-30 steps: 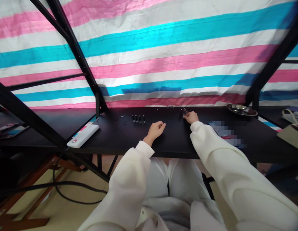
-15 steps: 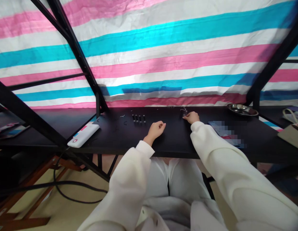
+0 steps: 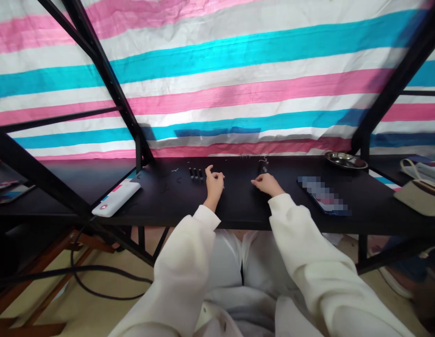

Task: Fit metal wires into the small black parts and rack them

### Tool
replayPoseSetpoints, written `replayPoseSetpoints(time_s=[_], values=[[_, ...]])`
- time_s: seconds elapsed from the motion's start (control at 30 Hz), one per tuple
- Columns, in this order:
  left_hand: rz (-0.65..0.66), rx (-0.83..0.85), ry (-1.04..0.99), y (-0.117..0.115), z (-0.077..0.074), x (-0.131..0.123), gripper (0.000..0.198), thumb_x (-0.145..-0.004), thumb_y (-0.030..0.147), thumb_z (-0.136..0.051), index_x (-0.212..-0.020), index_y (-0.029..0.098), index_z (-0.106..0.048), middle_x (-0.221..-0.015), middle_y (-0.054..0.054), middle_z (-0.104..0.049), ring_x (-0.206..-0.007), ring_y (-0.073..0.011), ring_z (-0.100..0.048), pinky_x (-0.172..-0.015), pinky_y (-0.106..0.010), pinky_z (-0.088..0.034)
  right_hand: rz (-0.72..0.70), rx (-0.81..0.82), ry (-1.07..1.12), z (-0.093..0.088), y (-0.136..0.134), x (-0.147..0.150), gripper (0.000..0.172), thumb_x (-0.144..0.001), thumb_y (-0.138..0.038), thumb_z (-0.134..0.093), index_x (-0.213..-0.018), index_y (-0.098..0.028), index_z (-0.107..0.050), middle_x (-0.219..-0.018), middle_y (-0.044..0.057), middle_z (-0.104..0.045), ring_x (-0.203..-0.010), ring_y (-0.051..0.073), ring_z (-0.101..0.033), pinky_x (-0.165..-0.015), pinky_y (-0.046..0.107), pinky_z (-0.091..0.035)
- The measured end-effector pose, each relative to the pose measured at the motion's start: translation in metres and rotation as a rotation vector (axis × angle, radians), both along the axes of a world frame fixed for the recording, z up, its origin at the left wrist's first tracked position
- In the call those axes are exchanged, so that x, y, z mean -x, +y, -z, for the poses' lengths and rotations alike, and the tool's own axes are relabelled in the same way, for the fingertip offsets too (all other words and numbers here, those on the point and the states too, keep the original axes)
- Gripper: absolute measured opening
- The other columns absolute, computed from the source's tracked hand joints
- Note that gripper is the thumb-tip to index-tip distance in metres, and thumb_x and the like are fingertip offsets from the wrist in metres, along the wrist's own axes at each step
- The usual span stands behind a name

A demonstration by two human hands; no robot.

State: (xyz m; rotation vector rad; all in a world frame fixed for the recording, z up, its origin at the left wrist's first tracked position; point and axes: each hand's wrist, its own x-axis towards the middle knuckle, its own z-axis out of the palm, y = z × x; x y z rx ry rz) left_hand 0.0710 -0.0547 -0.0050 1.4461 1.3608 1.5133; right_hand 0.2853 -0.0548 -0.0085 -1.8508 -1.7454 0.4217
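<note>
My left hand is over the black table, its index finger raised apart from the loosely curled others. Just left of it stand several small dark cylinders with pale ends, in a short row; the hand may cover part of the row. My right hand is low over the table to the right, thumb and fingertips pinched together. Whatever lies between them is too small to make out. Behind it sits a small group of dark pieces with pale bits.
A white power bank lies at left, a phone with a blurred screen at right. At the back right is a shiny metal dish. Black frame posts and a striped sheet bound the table; a beige bag is far right.
My right hand has drawn back from the dark pieces toward me, fingers pinched. My left hand has moved left to the row of cylinders and lifted its index finger. The view shifted slightly.
</note>
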Motion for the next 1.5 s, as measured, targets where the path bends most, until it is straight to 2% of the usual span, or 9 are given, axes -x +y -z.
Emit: replayPoseSetpoints(time_s=[0.13,0.27,0.7,0.87,1.0,1.1,1.2,1.33,1.5], values=[[-0.045,-0.005,-0.197,0.004,0.000,0.003,0.070,-0.077,0.020,-0.045,-0.136,0.022,-0.009,-0.092,-0.002,-0.062,-0.038,-0.0037,-0.044,-0.042,-0.019,-0.034,-0.111,-0.171,0.151,0.003,-0.009,0.025,0.023,-0.076,-0.036,-0.053,-0.068,-0.018,-0.065,-0.065,0.005,-0.065,-0.058,0.014,-0.058,-0.059,0.024,-0.043],[-0.027,0.059,-0.288,0.006,0.000,0.002,0.079,-0.077,0.017,-0.045,-0.139,0.025,0.003,-0.110,-0.009,-0.059,-0.039,-0.0025,-0.047,-0.036,-0.017,-0.030,-0.245,-0.289,0.169,0.007,-0.014,0.029,0.024,-0.077,-0.036,-0.050,-0.069,-0.018,-0.065,-0.062,0.002,-0.063,-0.059,0.013,-0.056,-0.061,0.024,-0.042],[0.109,0.188,-0.480,0.008,-0.006,0.000,0.093,-0.077,0.019,-0.052,-0.138,0.033,0.018,-0.137,-0.016,-0.036,-0.057,-0.0085,-0.062,-0.043,-0.019,-0.045,-0.266,-0.276,0.195,0.010,-0.018,0.025,0.027,-0.076,-0.038,-0.049,-0.067,-0.018,-0.065,-0.056,0.001,-0.060,-0.055,0.013,-0.053,-0.058,0.024,-0.041],[0.123,0.185,-0.518,0.012,-0.004,0.001,0.091,-0.077,0.015,-0.050,-0.138,0.033,0.014,-0.142,-0.016,-0.028,-0.071,-0.0139,-0.065,-0.045,-0.019,-0.047,-0.269,-0.264,0.177,0.011,-0.017,0.025,0.026,-0.077,-0.037,-0.050,-0.068,-0.018,-0.065,-0.057,0.001,-0.061,-0.055,0.013,-0.053,-0.059,0.024,-0.041],[0.132,0.128,-0.532,0.014,-0.001,0.001,0.078,-0.076,0.015,-0.051,-0.138,0.031,-0.007,-0.145,-0.013,-0.021,-0.091,-0.0176,-0.063,-0.047,-0.018,-0.048,-0.270,-0.264,0.174,0.010,-0.018,0.025,0.026,-0.077,-0.037,-0.049,-0.067,-0.018,-0.065,-0.058,0.001,-0.061,-0.056,0.013,-0.053,-0.059,0.024,-0.041],[0.128,0.126,-0.514,0.015,-0.002,0.002,0.060,-0.077,0.021,-0.054,-0.130,0.022,-0.027,-0.134,-0.015,-0.040,-0.088,-0.0172,-0.064,-0.046,-0.017,-0.045,-0.264,-0.266,0.181,0.009,-0.019,0.026,0.027,-0.077,-0.037,-0.049,-0.066,-0.018,-0.064,-0.056,0.001,-0.060,-0.055,0.013,-0.053,-0.059,0.024,-0.041],[0.086,0.131,-0.477,0.015,-0.002,0.003,0.037,-0.075,0.028,-0.058,-0.107,0.013,-0.046,-0.097,-0.013,-0.063,-0.069,-0.0137,-0.064,-0.042,-0.016,-0.037,-0.259,-0.269,0.194,0.009,-0.019,0.026,0.027,-0.077,-0.038,-0.049,-0.066,-0.018,-0.065,-0.056,0.001,-0.060,-0.055,0.013,-0.053,-0.059,0.024,-0.041],[0.132,0.128,-0.486,0.013,-0.002,0.004,0.021,-0.073,0.030,-0.060,-0.078,0.012,-0.051,-0.057,0.001,-0.055,-0.048,-0.0071,-0.054,-0.042,-0.016,-0.034,-0.263,-0.278,0.211,0.010,-0.018,0.026,0.027,-0.076,-0.039,-0.049,-0.067,-0.018,-0.065,-0.055,0.001,-0.060,-0.055,0.013,-0.053,-0.059,0.024,-0.041],[0.226,0.191,-0.427,0.010,-0.001,0.001,0.021,-0.072,0.031,-0.062,-0.073,0.013,-0.051,-0.053,0.002,-0.051,-0.043,-0.0059,-0.048,-0.041,-0.018,-0.033,-0.260,-0.265,0.204,0.011,-0.017,0.025,0.026,-0.076,-0.037,-0.050,-0.067,-0.018,-0.065,-0.057,0.001,-0.060,-0.055,0.013,-0.053,-0.059,0.024,-0.041]])
